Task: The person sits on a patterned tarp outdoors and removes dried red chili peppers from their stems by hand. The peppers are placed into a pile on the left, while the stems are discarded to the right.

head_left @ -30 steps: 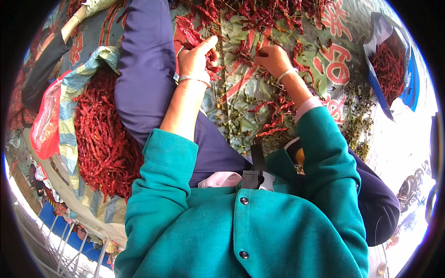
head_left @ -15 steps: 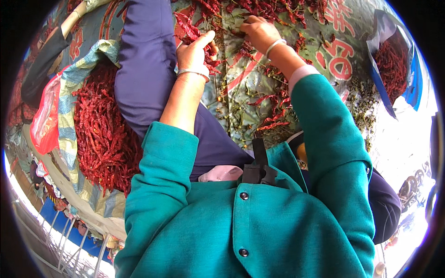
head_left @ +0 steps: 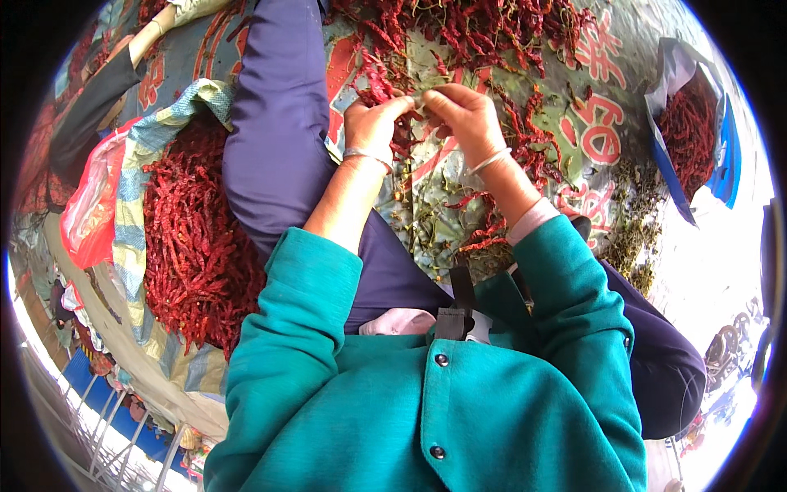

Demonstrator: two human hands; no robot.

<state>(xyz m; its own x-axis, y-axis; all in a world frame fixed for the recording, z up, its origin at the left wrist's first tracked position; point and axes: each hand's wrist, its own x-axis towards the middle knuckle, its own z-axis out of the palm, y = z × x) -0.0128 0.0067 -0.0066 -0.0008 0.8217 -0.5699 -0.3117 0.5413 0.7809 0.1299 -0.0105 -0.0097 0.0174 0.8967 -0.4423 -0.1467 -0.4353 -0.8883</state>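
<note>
My left hand (head_left: 373, 129) is closed around a small bunch of dried red chilies (head_left: 376, 85), which stick out past its fingers. My right hand (head_left: 470, 123) meets it at the fingertips, thumb and forefinger pinched together. Whatever is in that pinch is too small to make out. Under both hands lies a printed plastic sheet (head_left: 434, 170) with bits of stem and leaf on it. Loose dried chilies (head_left: 485, 234) are scattered on the sheet nearer to me, and a bigger heap of dried chilies (head_left: 484, 29) spreads beyond my hands.
Left of my leg stands a checked woven sack (head_left: 131, 209) full of dried chilies (head_left: 193, 246), beside a red plastic bag (head_left: 92, 205). A blue-and-white bag (head_left: 725, 164) of chilies is at the right. Stem debris (head_left: 639, 221) lies near it. Another person's arm (head_left: 94, 107) shows at upper left.
My right hand has come back from the heap toward me and now meets the left hand. The left hand, still holding chilies, has shifted right and slightly nearer.
</note>
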